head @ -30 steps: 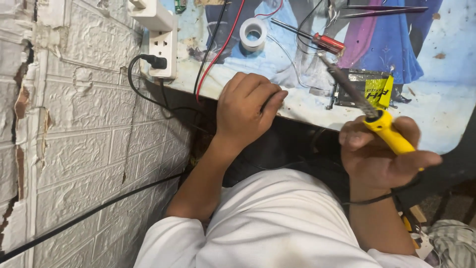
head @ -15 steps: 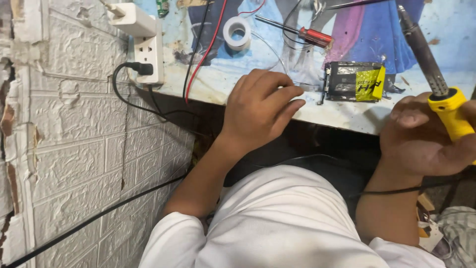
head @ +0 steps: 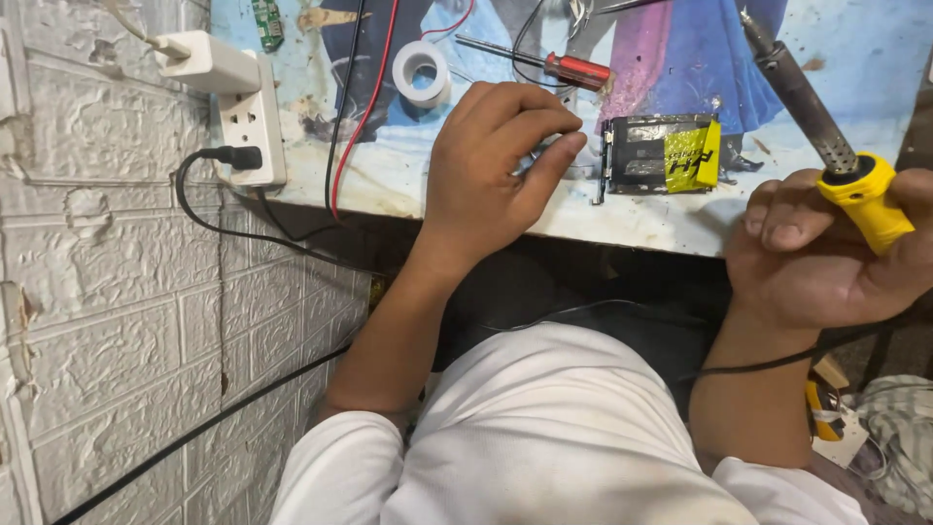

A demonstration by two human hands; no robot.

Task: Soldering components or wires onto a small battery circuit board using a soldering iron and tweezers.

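Note:
My left hand (head: 496, 170) rests on the front edge of the table (head: 408, 190), fingers curled and fingertips pinched together just left of a flat black-and-yellow wrapped module (head: 661, 154). Whatever lies under the fingertips is hidden. My right hand (head: 826, 258) hovers off the table's front edge at the right, gripping the yellow handle of a soldering iron (head: 863, 199). Its dark metal barrel points up and left over the table, to the right of the module. The iron's black cord runs down across my lap.
A white tape roll (head: 421, 73) and a red-handled screwdriver (head: 578, 68) lie behind my left hand. Red and black wires (head: 358, 97) cross the table's left part. A white power strip (head: 248, 122) with a charger (head: 204, 60) hangs by the textured wall (head: 107, 321).
My right hand has carried the soldering iron to the right and higher, away from the module. My left hand stays on the table edge, fingers curling tighter toward the module.

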